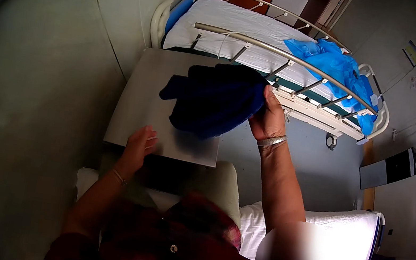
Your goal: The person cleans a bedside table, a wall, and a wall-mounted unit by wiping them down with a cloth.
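Note:
My right hand (270, 119) is closed on one edge of a dark blue cloth (218, 99), thumb on top. The cloth hangs bunched in soft folds above a light-coloured cabinet top (144, 88) and hides part of it. Its exact kind does not show. My left hand (141, 144) is near the cabinet's front edge, apart from the cloth, its fingers loosely bent and holding nothing. A bracelet circles each wrist.
Beyond the cabinet stands a hospital bed (209, 14) with metal side rails (283, 55) and blue sheeting (331, 62) heaped on it. A white-sheeted bed (334, 224) is beside me on the right. A water dispenser (390, 168) stands by the right wall.

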A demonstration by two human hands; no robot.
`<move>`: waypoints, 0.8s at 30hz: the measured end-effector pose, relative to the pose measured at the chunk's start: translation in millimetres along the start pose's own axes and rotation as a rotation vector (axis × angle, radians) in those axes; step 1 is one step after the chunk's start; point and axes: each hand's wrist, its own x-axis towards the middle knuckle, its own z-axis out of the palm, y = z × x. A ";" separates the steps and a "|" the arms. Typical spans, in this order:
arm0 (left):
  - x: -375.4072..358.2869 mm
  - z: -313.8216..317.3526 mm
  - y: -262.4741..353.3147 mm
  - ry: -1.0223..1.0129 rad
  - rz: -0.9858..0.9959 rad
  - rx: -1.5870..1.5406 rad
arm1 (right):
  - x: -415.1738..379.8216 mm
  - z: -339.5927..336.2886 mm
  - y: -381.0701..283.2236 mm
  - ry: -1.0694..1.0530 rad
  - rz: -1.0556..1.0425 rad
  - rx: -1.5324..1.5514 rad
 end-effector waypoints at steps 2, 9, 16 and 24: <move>20.7 -14.0 1.3 -0.026 -0.050 -0.168 | 3.2 2.0 36.6 -0.068 0.074 0.009; 40.4 -55.5 -14.7 -0.070 -0.106 -0.327 | -17.7 -57.5 166.4 0.284 0.316 -1.203; 18.6 -28.0 -12.9 0.474 0.263 0.432 | -21.6 -76.2 185.7 0.251 -0.238 -1.907; 20.0 1.1 -20.0 0.501 0.896 1.286 | -20.8 -70.0 211.9 0.251 -0.119 -2.035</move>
